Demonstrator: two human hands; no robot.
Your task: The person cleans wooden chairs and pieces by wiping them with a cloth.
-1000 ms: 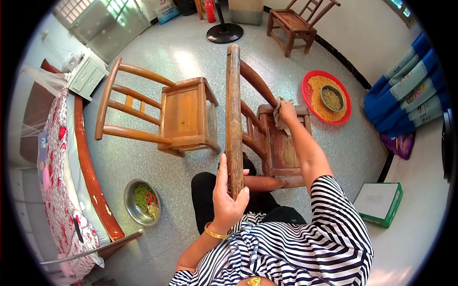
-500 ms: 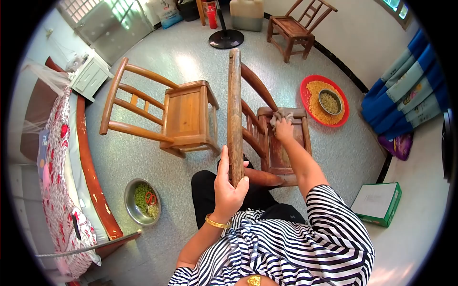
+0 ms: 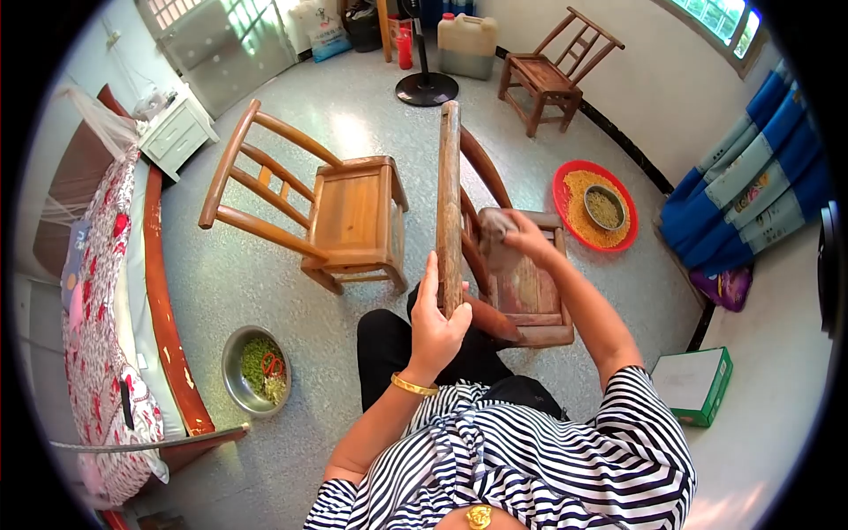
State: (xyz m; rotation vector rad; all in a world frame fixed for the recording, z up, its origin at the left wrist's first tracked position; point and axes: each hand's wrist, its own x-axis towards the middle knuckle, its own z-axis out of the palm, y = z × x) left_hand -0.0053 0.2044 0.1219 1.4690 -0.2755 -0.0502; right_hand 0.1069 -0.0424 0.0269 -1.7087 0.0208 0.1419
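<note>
"Three wooden chairs on record: the worn chair (image 3: pixel 527 291), the second chair (image 3: pixel 353 212) and the third chair (image 3: pixel 546 76). Materials first."

"All have slatted, ladder-like backs. The second chair is orange-brown and glossy, its square panel set in a rounded frame. The third chair is darker, near the white wall (image 3: pixel 658 75). Floor (image 3: pixel 314 428): pale, speckled, shiny."

"Round items?"

"One shallow red tray (image 3: pixel 562 199), golden grains spread inside, a metal bowl (image 3: pixel 586 200) resting among them."

"Condition of the worn chair?"

"Seat reddish-brown, finish scuffed and patchy. Top rail (image 3: pixel 449 203) long, rounded, mottled and greyed. Back posts curved."

"Location?"

"Upright on the floor, directly in front of the person (image 3: pixel 548 459), between the second chair and the tray."

"Grip, left hand (image 3: pixel 439 331)?"

"Fingers and thumb closed around the near end of the top rail."

"Right hand (image 3: pixel 527 240)?"

"Closed on a crumpled grey-brown cloth (image 3: pixel 496 227), over the far left part of the seat, close by the back. Cloth blurred; I cannot tell how firmly it presses."
</note>
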